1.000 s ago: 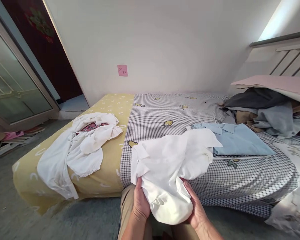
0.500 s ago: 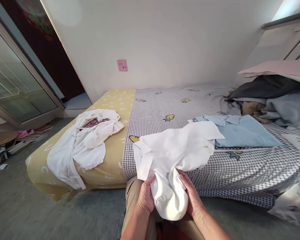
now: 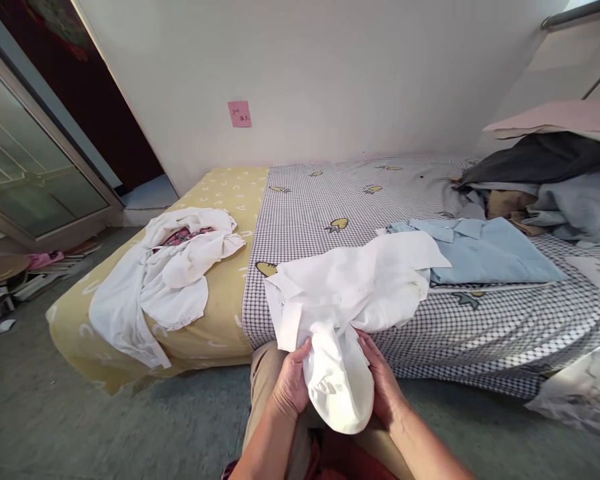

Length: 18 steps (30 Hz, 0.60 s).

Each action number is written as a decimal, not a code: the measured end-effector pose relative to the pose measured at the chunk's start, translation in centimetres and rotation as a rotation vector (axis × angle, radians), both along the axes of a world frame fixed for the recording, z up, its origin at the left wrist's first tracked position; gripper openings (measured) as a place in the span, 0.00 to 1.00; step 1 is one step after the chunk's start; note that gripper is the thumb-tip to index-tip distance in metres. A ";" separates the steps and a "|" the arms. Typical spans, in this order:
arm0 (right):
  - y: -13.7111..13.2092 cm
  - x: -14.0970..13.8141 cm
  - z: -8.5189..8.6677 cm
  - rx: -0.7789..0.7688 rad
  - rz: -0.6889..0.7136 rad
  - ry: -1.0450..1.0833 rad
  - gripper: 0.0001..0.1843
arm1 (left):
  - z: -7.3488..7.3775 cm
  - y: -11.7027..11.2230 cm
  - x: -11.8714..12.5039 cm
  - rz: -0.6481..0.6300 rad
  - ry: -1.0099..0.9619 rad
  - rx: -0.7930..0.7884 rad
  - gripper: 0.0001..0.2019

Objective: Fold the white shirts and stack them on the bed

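Observation:
A white shirt (image 3: 355, 290) lies crumpled on the checked sheet at the bed's near edge, and one sleeve hangs down over my lap. My left hand (image 3: 290, 383) grips the sleeve's left side with the thumb on top of the cloth. My right hand (image 3: 383, 387) holds the sleeve's right side, fingers curled along the fabric. The sleeve's rounded end (image 3: 343, 400) sits between my two hands, above my tan trousers (image 3: 265, 380).
A folded light blue shirt (image 3: 485, 250) lies on the checked sheet (image 3: 340, 200) behind the white one. A heap of white clothes (image 3: 165, 280) rests on the yellow sheet at left. Dark and grey garments (image 3: 545, 180) pile at right. Books lie on the floor (image 3: 30, 273) near a glass door.
My hands have drawn closer together on the sleeve, gathering it into a narrower bundle. The view has shifted slightly downward and back.

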State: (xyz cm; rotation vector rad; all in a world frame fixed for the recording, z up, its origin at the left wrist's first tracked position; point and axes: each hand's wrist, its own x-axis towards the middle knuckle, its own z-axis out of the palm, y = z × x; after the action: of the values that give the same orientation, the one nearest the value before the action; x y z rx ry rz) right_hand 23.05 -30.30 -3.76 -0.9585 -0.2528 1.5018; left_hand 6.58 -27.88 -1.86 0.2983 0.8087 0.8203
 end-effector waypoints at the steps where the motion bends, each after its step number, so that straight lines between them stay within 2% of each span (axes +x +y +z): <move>1: 0.0 0.0 0.1 -0.004 -0.002 0.001 0.25 | -0.1 0.0 0.0 0.004 -0.006 -0.003 0.27; 9: -0.2 -0.2 0.6 -0.012 0.004 -0.023 0.23 | -0.1 -0.2 -0.1 0.012 -0.042 -0.003 0.27; 18: 0.0 -0.1 0.1 -0.014 -0.007 -0.048 0.24 | 0.1 -0.2 0.3 0.070 -0.036 0.022 0.27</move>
State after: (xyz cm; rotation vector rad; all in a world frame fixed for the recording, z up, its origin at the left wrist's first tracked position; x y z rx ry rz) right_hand 22.94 -30.32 -3.66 -1.0065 -0.2736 1.4770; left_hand 6.88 -28.11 -1.76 0.2755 0.7807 0.8984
